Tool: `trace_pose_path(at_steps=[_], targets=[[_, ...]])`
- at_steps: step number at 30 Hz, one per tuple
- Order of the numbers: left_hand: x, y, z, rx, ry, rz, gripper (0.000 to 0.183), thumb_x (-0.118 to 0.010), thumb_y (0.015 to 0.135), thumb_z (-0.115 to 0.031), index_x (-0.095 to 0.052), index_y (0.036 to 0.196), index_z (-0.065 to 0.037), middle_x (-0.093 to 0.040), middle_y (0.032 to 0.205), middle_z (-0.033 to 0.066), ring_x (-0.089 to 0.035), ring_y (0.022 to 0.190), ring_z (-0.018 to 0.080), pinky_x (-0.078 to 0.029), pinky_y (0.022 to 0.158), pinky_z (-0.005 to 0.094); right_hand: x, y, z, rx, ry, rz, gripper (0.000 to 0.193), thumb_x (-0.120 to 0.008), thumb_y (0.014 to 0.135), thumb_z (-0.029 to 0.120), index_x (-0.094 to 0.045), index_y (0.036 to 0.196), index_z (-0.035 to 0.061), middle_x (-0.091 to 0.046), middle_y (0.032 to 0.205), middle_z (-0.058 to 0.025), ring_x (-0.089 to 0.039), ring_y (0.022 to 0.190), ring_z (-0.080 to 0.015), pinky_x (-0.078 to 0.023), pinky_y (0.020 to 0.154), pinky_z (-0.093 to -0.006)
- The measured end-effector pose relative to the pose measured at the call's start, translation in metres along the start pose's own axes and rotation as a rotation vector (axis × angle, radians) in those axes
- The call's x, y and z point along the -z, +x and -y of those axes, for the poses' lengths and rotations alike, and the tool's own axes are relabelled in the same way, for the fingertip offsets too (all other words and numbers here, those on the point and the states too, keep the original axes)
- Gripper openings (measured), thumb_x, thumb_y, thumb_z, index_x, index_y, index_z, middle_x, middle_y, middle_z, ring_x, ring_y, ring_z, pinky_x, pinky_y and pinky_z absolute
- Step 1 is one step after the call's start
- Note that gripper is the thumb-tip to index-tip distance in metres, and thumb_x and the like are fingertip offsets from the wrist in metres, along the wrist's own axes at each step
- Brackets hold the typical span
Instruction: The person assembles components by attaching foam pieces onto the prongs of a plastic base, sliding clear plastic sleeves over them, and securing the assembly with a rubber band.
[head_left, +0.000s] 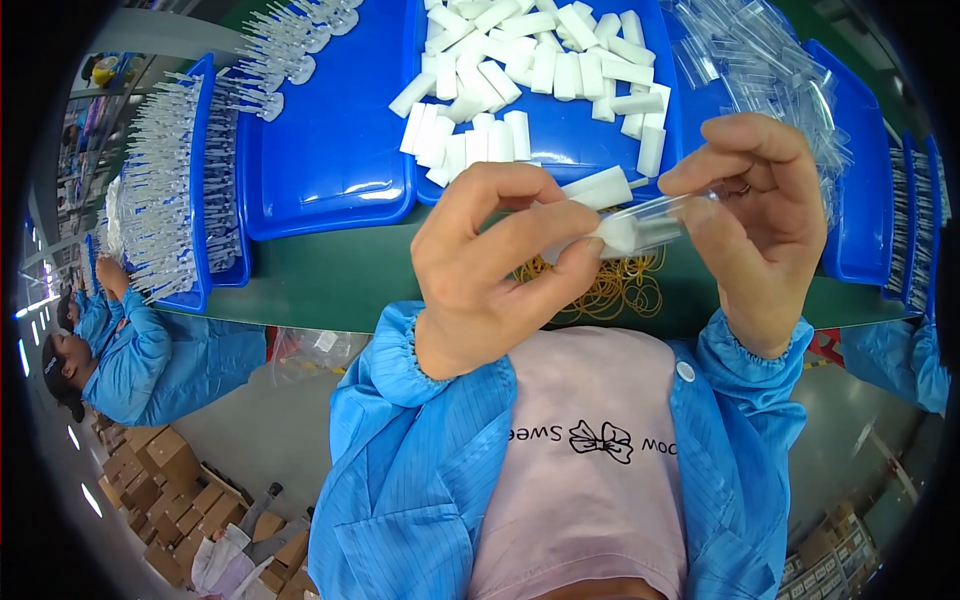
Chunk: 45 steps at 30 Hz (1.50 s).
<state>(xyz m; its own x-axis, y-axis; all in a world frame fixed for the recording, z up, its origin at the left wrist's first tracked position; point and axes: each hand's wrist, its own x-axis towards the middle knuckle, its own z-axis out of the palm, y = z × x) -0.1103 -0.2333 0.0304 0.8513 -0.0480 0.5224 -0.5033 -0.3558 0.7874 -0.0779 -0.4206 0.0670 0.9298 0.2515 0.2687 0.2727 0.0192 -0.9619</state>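
Observation:
My left hand (500, 265) pinches a small white piece (618, 236) with a rounded end between thumb and forefinger. My right hand (765, 225) grips a clear plastic sleeve (660, 222) by its far right end. The white piece sits at the sleeve's left end; whether it is inside the opening or only against it, I cannot tell. Just above, a white oblong block (598, 188) with a thin stem lies by my left fingers; whether they touch it is unclear. Below my hands, yellow rubber bands (612, 292) are heaped on the green table (330, 285).
A blue tray (570, 150) ahead holds many white blocks (490, 75). Clear sleeves (760, 70) pile up at the far right beside another blue tray (858, 190). At left are a blue tray (320, 170) and racks of white stemmed parts (165, 180). Co-workers in blue sit on both sides.

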Motion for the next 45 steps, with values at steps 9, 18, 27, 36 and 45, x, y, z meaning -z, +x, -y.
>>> trace_pose_path(at_steps=[9, 18, 27, 36, 45], targets=[[0.001, 0.003, 0.001, -0.036, 0.134, -0.032, 0.021, -0.074, 0.059, -0.003, -0.068, 0.079, -0.005, -0.056, 0.079, 0.0052, -0.056, 0.064, 0.0158, -0.046, 0.053, 0.0262, 0.004, -0.001, -0.011, 0.008, -0.038, 0.070, 0.035, -0.062, 0.080, 0.004, -0.052, 0.113, -0.0039, -0.061, 0.096, -0.0104, -0.059, 0.088, -0.0158, -0.046, 0.078, -0.0271], [0.003, 0.000, 0.002, -0.023, 0.144, -0.013, 0.020, -0.074, 0.060, -0.004, -0.068, 0.080, -0.004, -0.057, 0.079, 0.0060, -0.057, 0.065, 0.0165, -0.046, 0.053, 0.0269, 0.009, -0.009, -0.019, 0.015, -0.181, 0.028, 0.024, -0.067, 0.080, 0.009, -0.060, 0.101, -0.0013, -0.060, 0.093, -0.0060, -0.055, 0.084, -0.0120, -0.043, 0.078, -0.0264], [0.004, 0.000, -0.002, 0.023, 0.071, -0.021, 0.019, -0.073, 0.061, -0.004, -0.068, 0.079, -0.003, -0.057, 0.080, 0.0064, -0.057, 0.066, 0.0165, -0.046, 0.053, 0.0270, 0.001, -0.018, -0.026, -0.180, 0.169, -0.119, 0.015, -0.066, 0.080, 0.003, -0.060, 0.093, 0.0002, -0.057, 0.089, -0.0044, -0.053, 0.086, -0.0114, -0.042, 0.079, -0.0252], [0.005, -0.004, -0.004, 0.081, 0.127, 0.071, 0.027, -0.070, 0.062, -0.003, -0.066, 0.088, 0.000, -0.058, 0.091, 0.0083, -0.057, 0.079, 0.0177, -0.046, 0.067, 0.0278, 0.007, -0.008, -0.025, -0.028, -0.074, -0.025, 0.016, -0.066, 0.079, 0.003, -0.060, 0.093, 0.0004, -0.057, 0.092, -0.0039, -0.053, 0.086, -0.0118, -0.042, 0.078, -0.0247], [0.009, -0.008, 0.007, 0.382, -0.657, 0.193, 0.048, -0.076, 0.072, -0.007, -0.057, 0.116, 0.001, -0.053, 0.108, 0.0107, -0.057, 0.095, 0.0170, -0.048, 0.089, 0.0293, 0.021, -0.011, -0.025, -0.134, 0.154, -0.068, 0.016, -0.067, 0.079, 0.004, -0.060, 0.093, 0.0016, -0.057, 0.096, -0.0067, -0.053, 0.093, -0.0142, -0.041, 0.085, -0.0265]])
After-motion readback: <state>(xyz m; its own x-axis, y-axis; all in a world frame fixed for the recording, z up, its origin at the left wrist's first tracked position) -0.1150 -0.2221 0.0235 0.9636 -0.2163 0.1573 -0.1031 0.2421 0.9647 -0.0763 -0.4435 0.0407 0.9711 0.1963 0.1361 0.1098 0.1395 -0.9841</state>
